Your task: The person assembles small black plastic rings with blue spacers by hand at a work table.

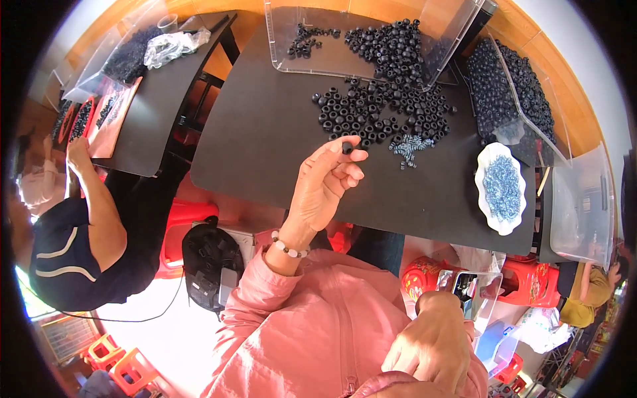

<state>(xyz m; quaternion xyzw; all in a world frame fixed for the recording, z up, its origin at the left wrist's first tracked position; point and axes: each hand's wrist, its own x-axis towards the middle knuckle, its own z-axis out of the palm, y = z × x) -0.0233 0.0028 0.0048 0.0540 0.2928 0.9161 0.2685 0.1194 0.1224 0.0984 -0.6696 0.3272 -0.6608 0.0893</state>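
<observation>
My left hand (323,178) is raised over the near edge of the dark table, pinching a small round black knob-like piece (347,148) between thumb and fingertips. Just beyond it spreads a loose pile of similar black pieces (381,113), several with a hole showing. Beside that pile lies a small heap of tiny blue-grey pieces (410,147). My right hand (431,345) is held close to my pink jacket, back of the hand up. Its fingers are bent and close together, with their tips hidden, so what they hold, if anything, does not show.
A clear bin (298,69) lies on its side at the back, spilling black pieces. A full clear box (514,93) stands at the right, near a white scalloped dish (484,189) of blue-grey pieces. A co-worker (86,245) sits left at another table (156,99); a black backpack (211,259) rests below.
</observation>
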